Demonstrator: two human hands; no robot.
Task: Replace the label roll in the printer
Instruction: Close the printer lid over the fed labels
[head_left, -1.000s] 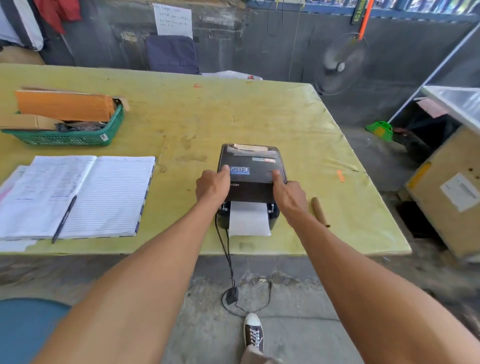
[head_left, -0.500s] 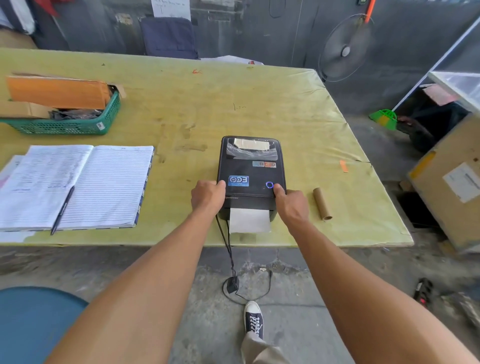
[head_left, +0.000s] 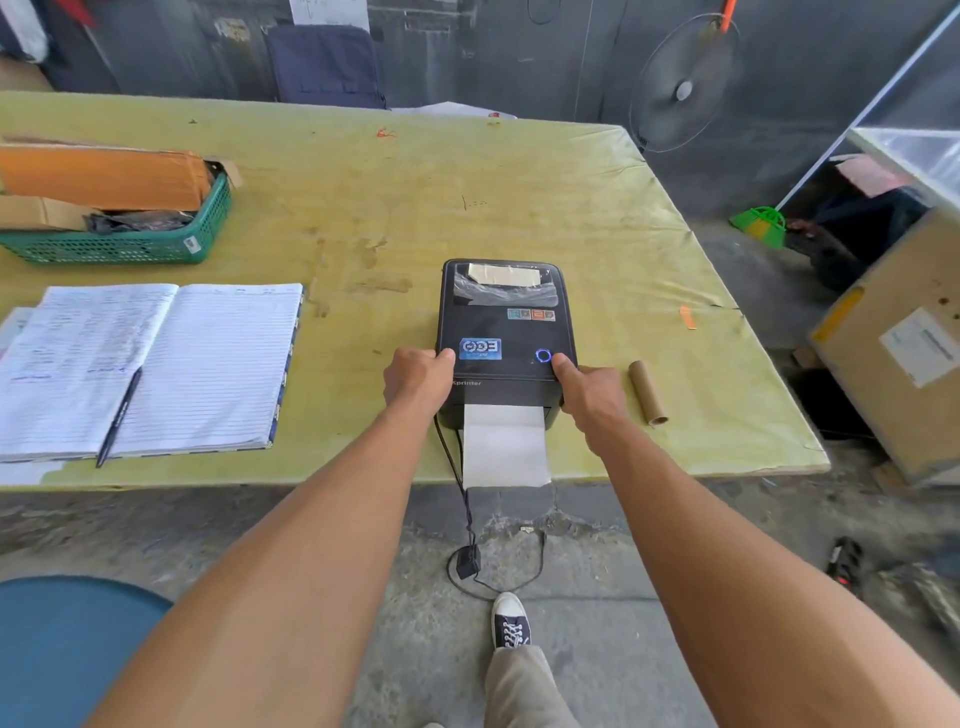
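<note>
A black label printer (head_left: 506, 332) sits near the front edge of the yellow-green table (head_left: 519, 197) with its lid down and a blue ring lit on top. White label paper (head_left: 504, 447) hangs out of its front slot past the table edge. My left hand (head_left: 418, 379) grips the printer's left front corner. My right hand (head_left: 589, 389) holds the right front corner, thumb beside the lit ring. An empty brown cardboard core (head_left: 648, 392) lies on the table just right of my right hand.
An open notebook (head_left: 156, 364) with a pen (head_left: 118, 418) lies at the left front. A green basket (head_left: 124, 244) holding cardboard stands behind it. The printer's cable (head_left: 467, 519) drops to the floor. A cardboard box (head_left: 893, 343) and a fan (head_left: 683, 83) stand to the right.
The printer's lid has come down from tilted to flat. More label paper has come out of the front slot. Both hands slid to the front corners.
</note>
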